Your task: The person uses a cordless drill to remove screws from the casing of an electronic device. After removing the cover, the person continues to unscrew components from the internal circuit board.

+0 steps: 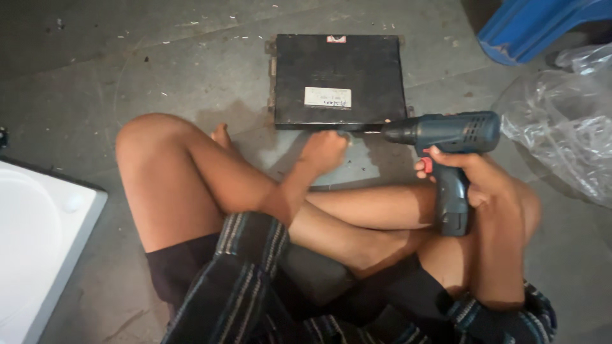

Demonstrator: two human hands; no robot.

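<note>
concrete floor (191, 70), left hand (324, 151) fisted at black box (338, 70) edge, right fingers (440, 156) clamped on drill (449, 150)

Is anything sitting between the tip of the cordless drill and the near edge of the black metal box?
Nothing separate does. The right hand holds the cordless drill with its tip at the near edge of the black metal box. Only the left hand is close, just left of the tip at that same edge.
</note>
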